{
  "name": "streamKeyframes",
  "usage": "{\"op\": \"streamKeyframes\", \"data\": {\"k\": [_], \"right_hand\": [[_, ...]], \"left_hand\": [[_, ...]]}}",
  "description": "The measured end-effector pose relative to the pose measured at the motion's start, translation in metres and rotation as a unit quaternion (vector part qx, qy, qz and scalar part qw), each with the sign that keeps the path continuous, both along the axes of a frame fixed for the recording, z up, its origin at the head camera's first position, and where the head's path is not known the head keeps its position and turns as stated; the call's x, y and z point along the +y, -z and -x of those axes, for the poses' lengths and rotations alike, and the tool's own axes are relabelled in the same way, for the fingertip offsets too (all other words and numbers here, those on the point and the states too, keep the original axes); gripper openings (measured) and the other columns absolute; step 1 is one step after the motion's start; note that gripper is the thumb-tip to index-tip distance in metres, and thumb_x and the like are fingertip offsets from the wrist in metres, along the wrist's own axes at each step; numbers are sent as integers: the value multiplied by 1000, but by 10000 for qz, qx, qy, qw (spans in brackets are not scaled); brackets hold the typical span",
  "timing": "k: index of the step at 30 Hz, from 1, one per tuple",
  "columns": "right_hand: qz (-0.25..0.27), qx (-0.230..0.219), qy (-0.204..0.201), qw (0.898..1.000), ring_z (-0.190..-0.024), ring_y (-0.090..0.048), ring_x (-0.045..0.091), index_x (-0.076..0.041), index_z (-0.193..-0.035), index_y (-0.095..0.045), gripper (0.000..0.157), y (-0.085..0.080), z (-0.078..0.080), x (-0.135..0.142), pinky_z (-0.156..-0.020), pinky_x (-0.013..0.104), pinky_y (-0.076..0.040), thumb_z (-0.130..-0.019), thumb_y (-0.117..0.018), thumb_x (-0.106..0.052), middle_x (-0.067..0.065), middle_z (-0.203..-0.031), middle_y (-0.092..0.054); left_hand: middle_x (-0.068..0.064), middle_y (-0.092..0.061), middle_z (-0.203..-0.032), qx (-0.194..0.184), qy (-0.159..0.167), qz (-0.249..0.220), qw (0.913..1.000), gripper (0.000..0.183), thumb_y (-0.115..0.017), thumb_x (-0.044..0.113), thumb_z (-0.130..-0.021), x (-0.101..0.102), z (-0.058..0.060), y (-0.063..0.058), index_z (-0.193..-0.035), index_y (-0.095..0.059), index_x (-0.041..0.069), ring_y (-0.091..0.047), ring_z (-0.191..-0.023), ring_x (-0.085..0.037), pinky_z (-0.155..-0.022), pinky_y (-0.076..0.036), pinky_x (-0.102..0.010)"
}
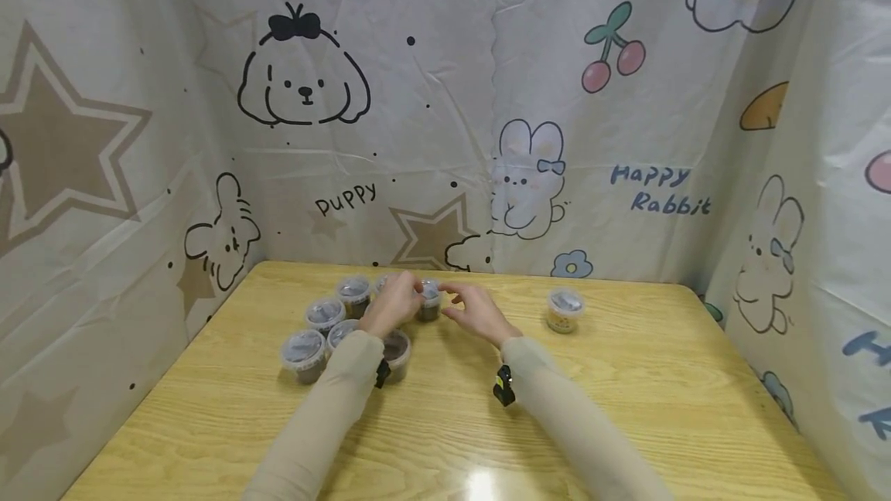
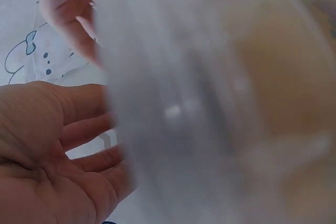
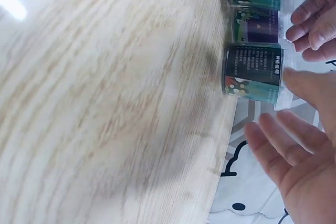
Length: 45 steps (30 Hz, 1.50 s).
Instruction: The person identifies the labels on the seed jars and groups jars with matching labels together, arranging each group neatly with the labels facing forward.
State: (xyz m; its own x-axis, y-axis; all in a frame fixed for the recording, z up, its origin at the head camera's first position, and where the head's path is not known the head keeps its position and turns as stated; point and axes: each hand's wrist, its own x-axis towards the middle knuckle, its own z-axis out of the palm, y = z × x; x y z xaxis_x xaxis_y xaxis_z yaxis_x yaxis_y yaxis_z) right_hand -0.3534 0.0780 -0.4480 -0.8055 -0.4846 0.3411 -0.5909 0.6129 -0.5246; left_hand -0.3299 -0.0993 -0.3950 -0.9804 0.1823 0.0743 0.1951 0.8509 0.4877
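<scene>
A small lidded plastic cup [image 1: 429, 305] with dark contents stands at the right end of the back row, between my hands. My right hand [image 1: 479, 314] is just right of it, fingers spread. In the right wrist view, the right thumb [image 3: 299, 83] lies at the lid edge of the end cup [image 3: 253, 74]; contact is unclear. My left hand [image 1: 398, 306] reaches over the group, its fingers loosely bent beside the lids and gripping nothing visible. A blurred clear cup [image 2: 210, 103] fills much of the left wrist view, in front of the left palm [image 2: 42, 156].
Several more lidded cups [image 1: 304, 354] stand grouped on the left, partly behind the left arm. Another cup [image 1: 397, 354] is beside the left wrist. A cup with yellowish contents [image 1: 565, 310] stands apart on the right. A printed curtain [image 1: 431, 138] borders the wooden table [image 1: 626, 408].
</scene>
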Motion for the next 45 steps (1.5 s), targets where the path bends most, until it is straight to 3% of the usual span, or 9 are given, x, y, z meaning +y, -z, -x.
{"op": "streamKeyframes", "data": {"k": [3, 7, 17, 25, 33, 36, 41, 45], "right_hand": [[-287, -87, -81, 9995, -100, -58, 29, -10, -126, -52, 46, 1, 1, -4, -85, 38, -47, -82, -67, -13, 7, -127, -52], [-316, -106, -58, 9994, -103, -56, 31, -8, -123, -54, 43, 2, 3, -9, -87, 38, -46, -83, -67, -11, 10, -125, -53], [233, 80, 278, 9993, -93, -62, 26, -5, -100, -64, 19, 6, 3, -16, -78, 32, -51, -82, -66, -3, 10, -110, -63], [387, -32, 455, 9982, -92, -63, 27, -7, -92, -64, 19, 7, 3, -17, -74, 30, -52, -76, -73, -11, 8, -107, -64], [470, -9, 522, 9975, -91, -63, 25, -8, -90, -64, 16, 6, -1, -14, -73, 28, -53, -77, -72, -15, 7, -102, -66], [523, -30, 513, 9973, -91, -63, 25, -9, -90, -63, 16, 3, -2, -10, -74, 30, -52, -78, -71, -16, 7, -102, -65], [586, -93, 516, 9969, -93, -63, 27, -11, -93, -63, 18, -2, -6, -1, -75, 32, -52, -79, -70, -21, 8, -104, -64], [697, -68, 566, 9959, -92, -63, 25, -13, -94, -63, 18, -7, -10, 6, -75, 32, -52, -81, -69, -22, 6, -104, -65]], "left_hand": [[-8, -65, -90, -51, -6, 59, 10000, 14, -58, 7, -85, 0, 1, 1, -93, -68, 1, -57, -70, -17, -60, -49, -29], [-6, -63, -77, -29, 1, 159, 9999, 11, -57, 3, -83, 1, 2, 2, -84, -68, 2, -56, -63, -16, -53, -47, -27], [-7, -65, -82, 29, 42, 195, 9998, 12, -59, 1, -79, 0, 4, 6, -85, -69, 2, -56, -66, -17, -56, -48, -28], [-8, -65, -87, -33, 131, 113, 9998, 16, -59, 0, -77, -1, 5, 6, -89, -69, 1, -56, -68, -17, -58, -48, -28], [-9, -66, -94, -81, 199, 18, 9998, 13, -63, 8, -83, 1, 4, 6, -94, -69, 3, -59, -79, -19, -66, -51, -32], [-6, -65, -92, -6, 208, 5, 9998, 13, -65, 13, -83, 3, 3, 4, -94, -69, 5, -59, -76, -17, -64, -50, -31], [-2, -60, -73, -5, 247, -160, 9996, 11, -69, 21, -81, 5, 2, 1, -86, -66, 12, -47, -56, -14, -48, -39, -26], [-1, -56, -69, 1, 390, -410, 9984, 12, -69, 23, -81, 7, 1, -2, -83, -63, 14, -44, -53, -14, -44, -35, -25]]}}
